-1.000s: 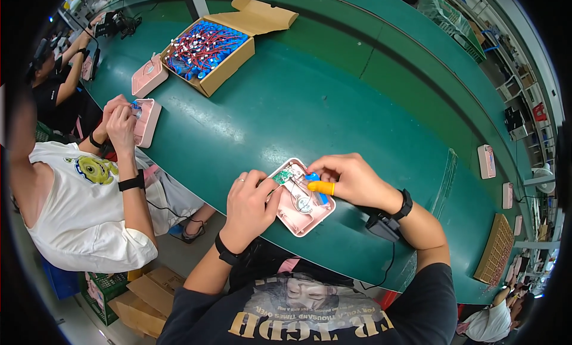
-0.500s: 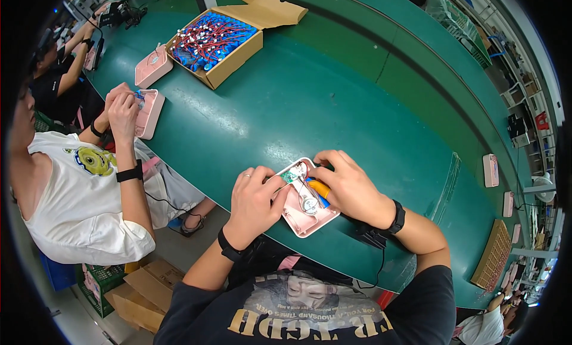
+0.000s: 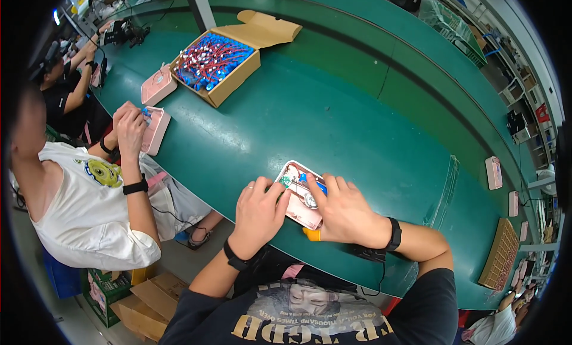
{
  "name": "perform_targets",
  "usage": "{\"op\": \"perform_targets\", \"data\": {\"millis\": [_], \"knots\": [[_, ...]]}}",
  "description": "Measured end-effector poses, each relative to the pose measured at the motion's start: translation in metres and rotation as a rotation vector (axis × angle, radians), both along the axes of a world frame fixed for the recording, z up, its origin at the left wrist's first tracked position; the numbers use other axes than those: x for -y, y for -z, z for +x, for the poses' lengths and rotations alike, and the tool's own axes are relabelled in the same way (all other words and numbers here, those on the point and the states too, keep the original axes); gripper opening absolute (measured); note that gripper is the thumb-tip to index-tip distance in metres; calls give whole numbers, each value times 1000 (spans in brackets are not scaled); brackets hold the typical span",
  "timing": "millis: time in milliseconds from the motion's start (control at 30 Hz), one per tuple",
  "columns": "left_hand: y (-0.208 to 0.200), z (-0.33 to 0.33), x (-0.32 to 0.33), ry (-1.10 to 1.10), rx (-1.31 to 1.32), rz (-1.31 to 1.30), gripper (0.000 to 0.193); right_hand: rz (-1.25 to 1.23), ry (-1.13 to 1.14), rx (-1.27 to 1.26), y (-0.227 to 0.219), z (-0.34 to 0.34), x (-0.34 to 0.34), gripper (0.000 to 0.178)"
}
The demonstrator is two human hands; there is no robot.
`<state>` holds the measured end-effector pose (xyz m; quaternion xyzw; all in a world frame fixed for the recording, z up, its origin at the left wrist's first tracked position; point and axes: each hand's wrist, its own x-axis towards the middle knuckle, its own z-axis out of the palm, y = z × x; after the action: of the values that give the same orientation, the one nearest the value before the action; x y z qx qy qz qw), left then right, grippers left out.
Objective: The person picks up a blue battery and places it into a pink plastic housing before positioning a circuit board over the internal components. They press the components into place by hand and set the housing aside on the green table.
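Observation:
On the near part of the green table lies a small pink plastic casing (image 3: 301, 215), open side up. Inside it are a green circuit board (image 3: 289, 179), a blue battery (image 3: 322, 186) and a round silvery part (image 3: 310, 200). My left hand (image 3: 260, 211) closes on the casing's left side, thumb near the board. Across its right side reaches my right hand (image 3: 345, 209), index finger pressing on the blue battery and other fingers over the far right edge. A yellow cover (image 3: 311, 233), seemingly on my right thumb, shows below the casing's near edge.
A cardboard box (image 3: 235, 77) of blue batteries with red wires stands far left, beside another pink casing (image 3: 158, 86). A co-worker at left handles a pink casing (image 3: 156, 132). At right are a gridded tray (image 3: 498, 254) and several pink casings. A dark device with a cable (image 3: 370, 254) lies by my right wrist.
My right thumb with the yellow cover has moved from the battery to below the casing's near edge. My right index finger now lies on the battery. The view has shifted slightly.

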<state>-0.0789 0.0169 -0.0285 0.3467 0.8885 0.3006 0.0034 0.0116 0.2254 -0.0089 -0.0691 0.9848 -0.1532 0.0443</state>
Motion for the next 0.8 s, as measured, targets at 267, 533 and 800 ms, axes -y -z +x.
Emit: {"op": "perform_targets", "data": {"millis": [267, 533, 800], "knots": [[9, -36, 45, -4, -5, -16, 43, -5, 458, -234, 22, -71, -132, 79], [39, -31, 47, -11, -154, -200, 52, 147, 1168, -212, 60, -58, -295, 94], [43, -31, 41, -38, -104, -202, 56, 61, 1370, -603, 98, -47, -330, 99]]}}
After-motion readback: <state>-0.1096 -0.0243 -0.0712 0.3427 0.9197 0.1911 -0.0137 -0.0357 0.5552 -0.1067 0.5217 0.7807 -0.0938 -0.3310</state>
